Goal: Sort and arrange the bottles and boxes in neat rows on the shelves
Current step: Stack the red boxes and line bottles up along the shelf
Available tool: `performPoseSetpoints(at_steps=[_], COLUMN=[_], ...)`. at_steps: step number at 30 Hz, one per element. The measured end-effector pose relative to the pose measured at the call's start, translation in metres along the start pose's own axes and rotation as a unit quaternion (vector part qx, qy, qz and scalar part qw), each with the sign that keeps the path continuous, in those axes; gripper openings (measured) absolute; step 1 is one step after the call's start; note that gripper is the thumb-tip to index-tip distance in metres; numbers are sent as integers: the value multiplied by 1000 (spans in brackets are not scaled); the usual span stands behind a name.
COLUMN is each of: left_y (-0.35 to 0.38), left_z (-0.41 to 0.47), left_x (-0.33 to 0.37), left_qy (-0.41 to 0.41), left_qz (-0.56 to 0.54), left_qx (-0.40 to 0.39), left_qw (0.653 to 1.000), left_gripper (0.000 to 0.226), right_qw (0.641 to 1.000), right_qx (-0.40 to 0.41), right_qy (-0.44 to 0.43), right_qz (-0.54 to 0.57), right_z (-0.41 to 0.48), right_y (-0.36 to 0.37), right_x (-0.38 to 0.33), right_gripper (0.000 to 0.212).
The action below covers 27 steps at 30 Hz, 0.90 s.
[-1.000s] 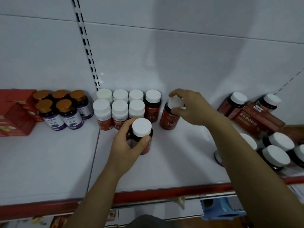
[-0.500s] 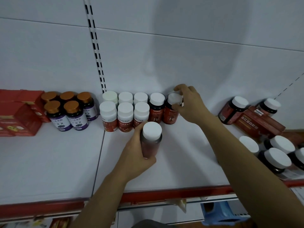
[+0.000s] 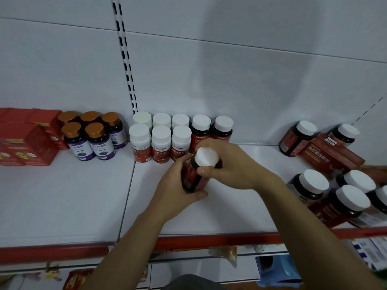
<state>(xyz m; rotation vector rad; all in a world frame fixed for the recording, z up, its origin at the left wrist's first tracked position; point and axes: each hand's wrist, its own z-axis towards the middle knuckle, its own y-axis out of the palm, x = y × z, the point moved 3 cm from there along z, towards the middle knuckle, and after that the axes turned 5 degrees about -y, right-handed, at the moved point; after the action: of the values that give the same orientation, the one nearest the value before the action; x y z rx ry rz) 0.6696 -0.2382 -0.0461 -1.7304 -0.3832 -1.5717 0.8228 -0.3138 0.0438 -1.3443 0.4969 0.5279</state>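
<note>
Sitting at 9 o'clock on the shelf (image 3: pixel 62 195): red boxes (image 3: pixel 25 141), then gold-cap bottles (image 3: pixel 90 135), then white-cap rows (image 3: pixel 161 139). Dead center, left hand (image 3: pixel 176 191) fingers wrap the red bottle (image 3: pixel 193 176), right hand (image 3: pixel 234 164) fingers pinch its cap. Jumbled bottles (image 3: pixel 335 195) at 3 o'clock.

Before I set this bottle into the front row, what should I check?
1. Grip on the held bottle: left hand round its body, right hand at the cap: ok.
2. Held bottle upright: tilted, not ok.
3. Front-row spot beside the white-labelled bottles free: hidden by the hands, cannot tell.
4. The back-row red bottles upright: ok.
5. The loose bottles on the right sorted: leaning in a heap, not ok.
</note>
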Motion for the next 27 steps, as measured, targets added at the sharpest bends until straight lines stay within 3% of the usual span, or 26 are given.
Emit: performPoseSetpoints(at_steps=[4,7,13,17,19,22,25,27], left_y=[-2,-4,3,8,14,23,35,41], left_z=[-2,-1,-4,-1,1,10,22,27], left_x=[0,1,1,1,-2,1,7,8], left_qy=[-4,-1,31,25,29,55,79,92], left_qz=[6,-20,14,21,111,286,349,364], left_qx=[12,36,81,63,61,30,-42,-48], left_qw=[1000,999,996,997,992,956,933,926], left_gripper=[79,74,78,80,68,40,35,31], right_qw=[994,993,995,995,995,986,965,945], right_qx=[-61,-51,48,47,32,7,-45,-71], right_qy=[-18,-18,80,89,82,103,149,170], right_qz=[92,109,43,-2,-54,-128,-210,-271], right_z=[-14,-18,-12,-14,-16,-12,-2,3], right_y=[-16,-24,-8,-28,-53,-85,-96,-96], right_x=[2,1,-4,0,2,12,38,57], right_gripper=[45,53,31,24,27,31,36,43])
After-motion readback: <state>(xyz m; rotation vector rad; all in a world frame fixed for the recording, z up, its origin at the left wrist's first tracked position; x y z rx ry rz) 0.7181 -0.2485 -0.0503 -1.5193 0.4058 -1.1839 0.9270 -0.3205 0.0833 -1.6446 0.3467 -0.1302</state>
